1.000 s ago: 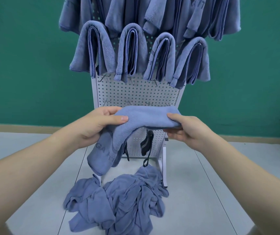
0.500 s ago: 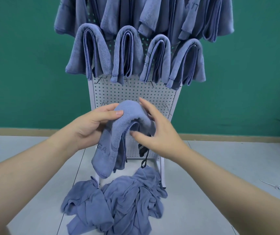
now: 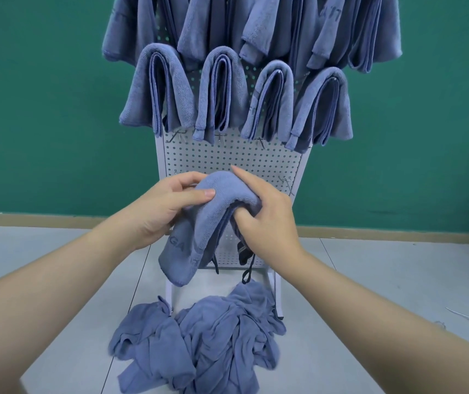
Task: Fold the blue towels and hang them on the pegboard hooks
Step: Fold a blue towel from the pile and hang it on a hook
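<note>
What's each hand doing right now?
Left hand: grips the folded towel, thumb on top.
Right hand: holds the same towel, thumb tucked under the fold.

Green wall (image 3: 42, 109) forms the backdrop; a tan baseboard (image 3: 57, 218) runs along its foot. Below the wall, grey tiled floor (image 3: 369, 280) bears small metal clips (image 3: 466, 319) at right.

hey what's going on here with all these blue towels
A person is hanging folded blue towels on a white pegboard. Both hands hold one folded towel in front of the board: the left hand pinches its top fold, and the right hand has its thumb tucked under the fold. A row of four hung towels sits above, with more over those. A heap of unfolded towels lies on the floor at the stand's foot.
</note>
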A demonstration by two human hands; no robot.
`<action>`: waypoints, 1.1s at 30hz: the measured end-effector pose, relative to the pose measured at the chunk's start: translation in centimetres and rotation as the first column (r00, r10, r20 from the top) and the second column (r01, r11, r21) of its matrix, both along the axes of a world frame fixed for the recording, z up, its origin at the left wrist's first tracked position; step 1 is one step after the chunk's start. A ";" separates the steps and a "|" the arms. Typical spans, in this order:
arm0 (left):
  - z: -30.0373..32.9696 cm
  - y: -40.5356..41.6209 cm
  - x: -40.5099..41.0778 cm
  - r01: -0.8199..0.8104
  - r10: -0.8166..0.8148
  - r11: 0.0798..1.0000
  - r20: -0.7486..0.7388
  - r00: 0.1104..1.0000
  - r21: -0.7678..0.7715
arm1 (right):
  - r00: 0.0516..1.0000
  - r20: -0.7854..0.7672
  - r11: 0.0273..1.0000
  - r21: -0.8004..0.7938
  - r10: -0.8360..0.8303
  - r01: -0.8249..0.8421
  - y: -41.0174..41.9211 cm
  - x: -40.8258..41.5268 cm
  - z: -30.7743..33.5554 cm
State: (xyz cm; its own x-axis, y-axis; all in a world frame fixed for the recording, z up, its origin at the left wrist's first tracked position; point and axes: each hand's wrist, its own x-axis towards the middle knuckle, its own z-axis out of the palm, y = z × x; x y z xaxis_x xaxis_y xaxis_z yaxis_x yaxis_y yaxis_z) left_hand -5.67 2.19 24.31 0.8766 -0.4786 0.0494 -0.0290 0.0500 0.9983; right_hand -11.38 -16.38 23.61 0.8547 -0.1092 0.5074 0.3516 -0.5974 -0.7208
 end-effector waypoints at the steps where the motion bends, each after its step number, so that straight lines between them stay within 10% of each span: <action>1: -0.2 -0.1 -0.1 -0.079 0.069 0.994 0.114 0.991 0.082 | 1.000 -0.020 1.000 0.019 -0.017 0.017 0.1 0.1 0.0; 6: -1.5 -1.3 -1.3 -0.549 0.359 0.819 0.594 0.720 0.170 | 0.988 -0.078 0.989 0.054 -0.134 0.139 0.2 1.0 0.2; 16: -2.3 -1.8 -2.7 -0.325 0.184 0.926 0.523 0.832 0.192 | 0.981 -0.155 0.968 0.203 -0.117 0.148 2.5 2.1 1.2; 33: -1.0 1.8 1.1 -0.588 0.389 0.803 0.659 0.644 0.100 | 0.994 -0.099 0.965 0.252 -0.043 0.067 6.8 6.1 1.8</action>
State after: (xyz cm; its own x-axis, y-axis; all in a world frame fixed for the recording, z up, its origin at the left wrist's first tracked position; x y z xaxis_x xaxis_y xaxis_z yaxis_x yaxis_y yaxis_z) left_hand -4.57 3.95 23.30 0.8217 -0.0656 0.5662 -0.5370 -0.4222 0.7303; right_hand -5.26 -9.54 25.44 0.8854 -0.2728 0.3765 0.2485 -0.4068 -0.8791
